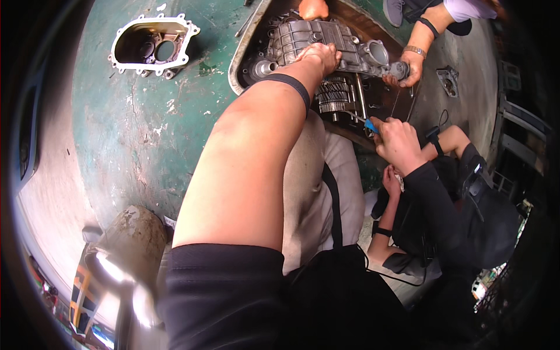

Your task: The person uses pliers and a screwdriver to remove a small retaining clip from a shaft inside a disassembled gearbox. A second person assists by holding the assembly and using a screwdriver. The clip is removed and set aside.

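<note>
My left hand reaches forward, its fingers bent over the ribbed grey gearbox housing and gripping it. My right hand is closed around a screwdriver with a blue handle. The screwdriver's shaft points left to the gear stack, which shows below the housing's near edge. Whether the tip touches the gears is too small to tell. At the housing's right end, another person's hand with a wristwatch holds its round end piece.
A metal tray surrounds the gearbox. An open housing part lies on the green worktop at left. A crouching person is close on my right. A small metal part and a metal cylinder stand farther out.
</note>
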`<state>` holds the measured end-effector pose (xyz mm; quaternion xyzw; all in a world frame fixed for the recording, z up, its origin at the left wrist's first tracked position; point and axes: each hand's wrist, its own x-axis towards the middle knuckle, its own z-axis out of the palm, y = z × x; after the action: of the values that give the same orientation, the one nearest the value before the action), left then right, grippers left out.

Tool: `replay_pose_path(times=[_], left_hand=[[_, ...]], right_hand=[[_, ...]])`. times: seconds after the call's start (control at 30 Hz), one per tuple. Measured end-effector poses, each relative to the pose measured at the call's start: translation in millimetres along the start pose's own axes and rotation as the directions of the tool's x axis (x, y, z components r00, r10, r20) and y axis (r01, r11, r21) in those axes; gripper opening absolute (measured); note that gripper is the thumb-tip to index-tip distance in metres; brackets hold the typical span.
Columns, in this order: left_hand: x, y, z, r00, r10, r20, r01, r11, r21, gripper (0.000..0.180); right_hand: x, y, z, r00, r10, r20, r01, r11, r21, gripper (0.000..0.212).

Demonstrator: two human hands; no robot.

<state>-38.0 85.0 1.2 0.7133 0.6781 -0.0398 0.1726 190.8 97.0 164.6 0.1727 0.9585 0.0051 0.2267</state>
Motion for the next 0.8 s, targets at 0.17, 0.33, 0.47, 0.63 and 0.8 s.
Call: replay_pose_path(times=[0.17, 0.33, 0.47, 0.63, 0.8], left_hand=[[-0.4, -2.1, -2.8, 1.0, -0.023, -0.001, 0.023, 1.0, -0.005, 0.047], [-0.2, -5.4, -0.4, 0.996, 0.091, 0.007, -0.09, 0.973, 0.211, 0.05], [4.4, -13.0, 7.0, 0.989, 0.149, 0.005, -0.144, 0.943, 0.301, 0.059], [13.3, -20.0, 19.5, 0.99, 0.143, 0.019, -0.143, 0.962, 0.233, 0.054], [7.8, -19.2, 14.2, 0.952, 0.305, -0.029, -0.258, 0.849, 0.461, 0.043]], right_hand=[[-33.9, -11.8, 38.1, 0.977, 0.142, -0.16, -0.137, 0.99, 0.039, 0.04], [-40.4, 23.8, 68.4, 0.979, 0.039, -0.202, -0.004, 0.985, 0.171, 0.046], [-23.9, 57.9, 61.5, 0.985, -0.07, -0.158, 0.104, 0.97, 0.219, 0.047], [1.9, 67.0, 35.6, 0.982, -0.19, 0.014, 0.18, 0.947, 0.265, 0.05], [12.9, 78.9, 21.9, 0.962, -0.264, 0.067, 0.246, 0.948, 0.204, 0.043]])
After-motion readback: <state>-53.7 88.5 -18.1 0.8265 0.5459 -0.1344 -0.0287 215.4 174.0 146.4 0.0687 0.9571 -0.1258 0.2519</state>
